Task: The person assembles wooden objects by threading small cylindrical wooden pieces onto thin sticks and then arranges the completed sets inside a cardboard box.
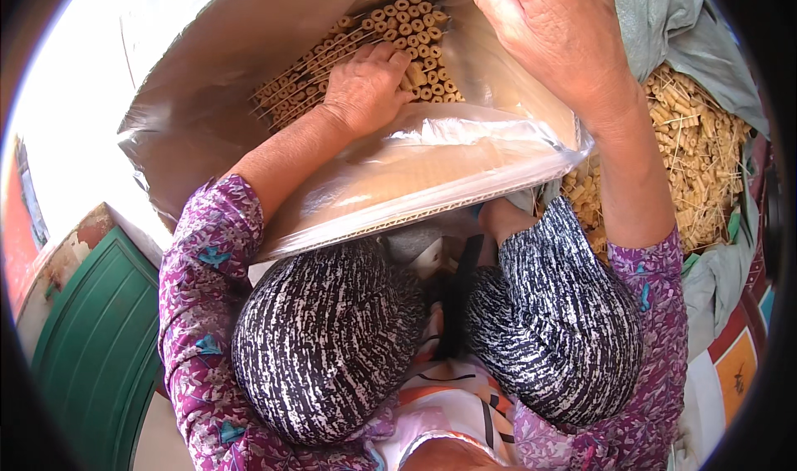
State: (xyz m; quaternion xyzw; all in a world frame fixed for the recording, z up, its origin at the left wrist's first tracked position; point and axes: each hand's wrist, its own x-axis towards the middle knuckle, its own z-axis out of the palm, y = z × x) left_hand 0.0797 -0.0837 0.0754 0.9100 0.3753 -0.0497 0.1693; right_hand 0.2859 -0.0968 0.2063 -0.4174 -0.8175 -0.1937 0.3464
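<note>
A cardboard box (407, 209) lined with clear plastic (465, 130) leans in front of me, its opening toward me. Inside, short hollow tan rolls (415, 26) are packed with their ring-shaped ends facing me, and thin sticks show among those on the left. My left hand (369, 89) reaches into the box and rests on the rolls, with one roll (415, 75) lying sideways between its thumb and fingers. My right hand (552, 22) is raised over the box's far right side, thumb stretched away from the fingers. The fingertips are cut off by the frame's top edge.
At the right a grey-green cloth sack (693, 35) holds a heap of loose tan rolls (697, 155) and thin sticks. A green plastic chair or stool (104, 338) stands at the lower left. My knees (328, 346) in patterned trousers are close below the box.
</note>
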